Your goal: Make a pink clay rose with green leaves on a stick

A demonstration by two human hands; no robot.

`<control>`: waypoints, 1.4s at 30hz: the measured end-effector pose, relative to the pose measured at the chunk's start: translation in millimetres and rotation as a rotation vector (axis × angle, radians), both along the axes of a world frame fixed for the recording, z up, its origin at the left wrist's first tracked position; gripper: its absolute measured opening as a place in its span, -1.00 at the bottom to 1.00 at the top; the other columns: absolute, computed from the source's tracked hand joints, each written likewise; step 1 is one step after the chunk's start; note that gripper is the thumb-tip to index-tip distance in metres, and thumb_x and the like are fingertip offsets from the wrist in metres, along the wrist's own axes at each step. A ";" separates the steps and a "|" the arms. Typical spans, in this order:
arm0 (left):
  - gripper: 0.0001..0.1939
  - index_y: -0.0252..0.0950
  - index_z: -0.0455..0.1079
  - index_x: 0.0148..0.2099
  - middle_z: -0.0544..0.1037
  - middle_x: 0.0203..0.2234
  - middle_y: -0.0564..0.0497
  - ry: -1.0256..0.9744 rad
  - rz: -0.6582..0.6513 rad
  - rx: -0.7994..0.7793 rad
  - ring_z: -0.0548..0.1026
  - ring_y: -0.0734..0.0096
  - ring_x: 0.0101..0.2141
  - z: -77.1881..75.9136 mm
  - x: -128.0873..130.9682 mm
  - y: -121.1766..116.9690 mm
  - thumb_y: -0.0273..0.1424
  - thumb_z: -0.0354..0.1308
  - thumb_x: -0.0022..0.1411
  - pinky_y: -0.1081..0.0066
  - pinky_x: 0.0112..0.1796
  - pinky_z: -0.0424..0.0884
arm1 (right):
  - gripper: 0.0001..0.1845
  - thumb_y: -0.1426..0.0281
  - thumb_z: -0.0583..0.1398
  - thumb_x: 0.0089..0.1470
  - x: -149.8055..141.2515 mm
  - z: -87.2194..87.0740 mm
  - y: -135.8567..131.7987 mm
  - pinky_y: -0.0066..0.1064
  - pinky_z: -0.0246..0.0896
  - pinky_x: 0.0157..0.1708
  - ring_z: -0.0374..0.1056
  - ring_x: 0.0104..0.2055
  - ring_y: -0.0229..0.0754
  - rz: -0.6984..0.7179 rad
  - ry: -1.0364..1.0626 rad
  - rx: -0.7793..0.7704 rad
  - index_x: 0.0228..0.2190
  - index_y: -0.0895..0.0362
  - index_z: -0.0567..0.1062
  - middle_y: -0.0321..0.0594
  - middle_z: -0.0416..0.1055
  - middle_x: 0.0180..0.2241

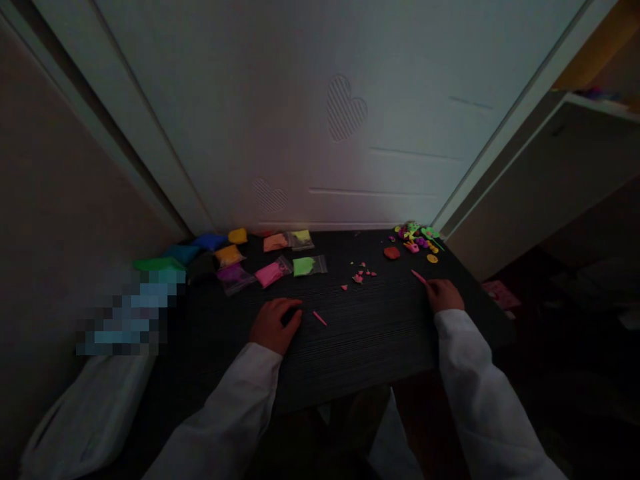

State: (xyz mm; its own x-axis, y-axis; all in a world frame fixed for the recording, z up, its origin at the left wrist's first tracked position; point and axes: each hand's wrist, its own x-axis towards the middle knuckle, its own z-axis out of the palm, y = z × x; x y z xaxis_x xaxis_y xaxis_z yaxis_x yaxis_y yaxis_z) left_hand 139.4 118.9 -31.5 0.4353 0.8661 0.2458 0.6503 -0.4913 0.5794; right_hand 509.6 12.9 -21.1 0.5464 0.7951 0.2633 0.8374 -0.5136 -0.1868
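On the dark table, my left hand [275, 325] rests with its thumb apart from its curved fingers and nothing between them. Just right of it lies a thin pink stick [320, 319], not touched. My right hand [446, 295], near the table's right side, is closed on a pink pointed modelling tool [419, 276], whose tip points to the back left. Small pink clay pieces [358, 279] lie scattered between the hands, towards the back. Beyond them is a flat round red clay piece [392, 253].
Bags of coloured clay, such as a green bag [303, 267] and a pink bag [270, 274], lie at the back left. Small colourful clay shapes [411, 233] cluster in the back right corner. A white panel with hearts [346, 110] stands behind the table [370, 347]. A pale case [90, 413] is at left.
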 end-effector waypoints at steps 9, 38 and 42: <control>-0.66 -0.07 0.27 -0.08 0.37 -0.19 0.02 0.180 -0.090 0.096 0.26 0.26 -0.18 3.2 7.6 -3.5 -0.26 -0.06 0.05 0.23 -0.19 0.20 | -0.75 0.30 0.00 -0.02 -67.9 -1.7 20.8 -0.46 0.13 -0.38 0.29 -0.36 -0.28 0.287 0.081 0.004 -0.39 0.07 0.44 -0.27 0.37 -0.40; -0.80 -0.08 0.42 -0.31 0.41 -0.26 0.04 0.152 -0.129 0.064 0.27 0.27 -0.19 10.4 20.2 -8.6 -0.25 0.01 0.01 0.24 -0.22 0.19 | -0.63 0.27 0.04 -0.03 -122.2 -9.0 -105.9 -0.19 -0.09 -0.04 0.07 0.03 -0.15 0.623 -0.008 -0.019 -0.12 0.01 0.30 -0.22 0.27 -0.08; -0.81 -0.16 0.42 -0.35 0.43 -0.31 0.01 0.126 -0.135 0.079 0.30 0.30 -0.24 8.8 19.6 -8.0 -0.28 0.02 0.00 0.26 -0.23 0.21 | -0.63 0.29 0.05 -0.03 -113.3 -13.8 -113.2 -0.16 -0.09 0.00 0.07 0.05 -0.18 0.699 0.019 -0.025 -0.12 -0.02 0.29 -0.25 0.28 -0.08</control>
State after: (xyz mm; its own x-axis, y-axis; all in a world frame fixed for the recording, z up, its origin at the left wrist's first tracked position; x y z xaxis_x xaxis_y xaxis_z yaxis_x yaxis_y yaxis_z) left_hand 159.1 110.9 -22.7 0.5780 0.7777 0.2472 0.6400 -0.6199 0.4540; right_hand 396.3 -100.4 -34.9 -0.0908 0.9675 0.2360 0.9697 0.1398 -0.2002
